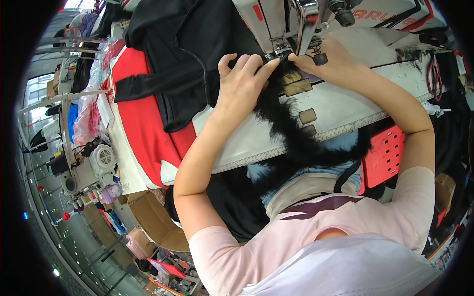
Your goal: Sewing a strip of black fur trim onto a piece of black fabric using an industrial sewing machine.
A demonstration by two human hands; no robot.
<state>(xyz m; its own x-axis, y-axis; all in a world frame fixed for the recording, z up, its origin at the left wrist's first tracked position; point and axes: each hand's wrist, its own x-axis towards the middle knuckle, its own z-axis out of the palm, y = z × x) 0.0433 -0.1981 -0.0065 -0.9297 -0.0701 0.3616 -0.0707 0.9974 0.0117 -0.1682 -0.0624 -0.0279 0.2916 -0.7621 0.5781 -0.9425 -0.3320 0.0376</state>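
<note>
Just in front of the presser foot point(279, 52) of a white sewing machine point(256, 19), my left hand point(241, 86) pinches a black furry trim point(284, 128), thumb and forefinger at the foot, other fingers curled. On the foot's right, my right hand point(323, 61) grips the same dark material at its edge, partly behind the metal parts. The fur strip hangs over the table edge onto my lap. A black garment point(173, 84) with long sleeves lies to the left, over red fabric point(136, 118).
The white worktable point(345, 101) has a ruler along its front edge. Further left stand another machine point(101, 163), bagged goods point(91, 123) and an open cardboard box point(153, 219). A red perforated seat point(382, 155) is beside me; red scissors point(434, 74) lie at right. Another person point(76, 27) is at far upper left.
</note>
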